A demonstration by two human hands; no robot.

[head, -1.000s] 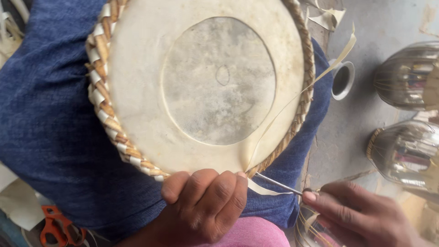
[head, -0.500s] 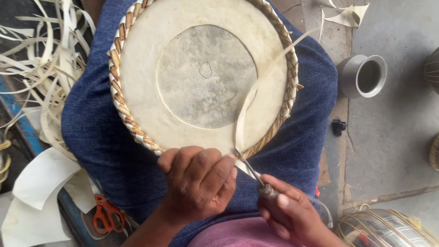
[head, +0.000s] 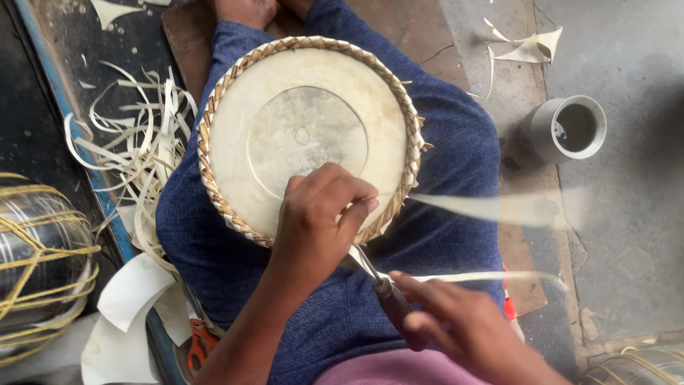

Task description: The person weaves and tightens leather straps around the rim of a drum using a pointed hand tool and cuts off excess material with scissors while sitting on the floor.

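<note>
A round drum head [head: 308, 135] with pale skin, a grey centre disc and a braided straw-coloured rim lies on my lap, over blue trousers. My left hand [head: 318, 222] presses on its near rim, fingers curled over the braid. My right hand [head: 456, 326] grips a dark-handled metal tool [head: 381, 281] whose thin tip points at the rim under the left fingers. A pale strap strip [head: 499, 207] runs out to the right from the rim, blurred. A second thin strip [head: 484, 276] passes near the tool.
A grey cup [head: 568, 128] stands on the concrete at right. Loose pale strips [head: 135, 157] pile at left beside a blue bar. A metal drum shell wrapped in yellow cord [head: 39, 264] sits far left. Orange-handled scissors [head: 199, 346] lie below it.
The view has swung right and pulled back. My left hand moved further onto the rim. The pale strip now extends rightward instead of lying across the skin. The right hand still holds the tool.
</note>
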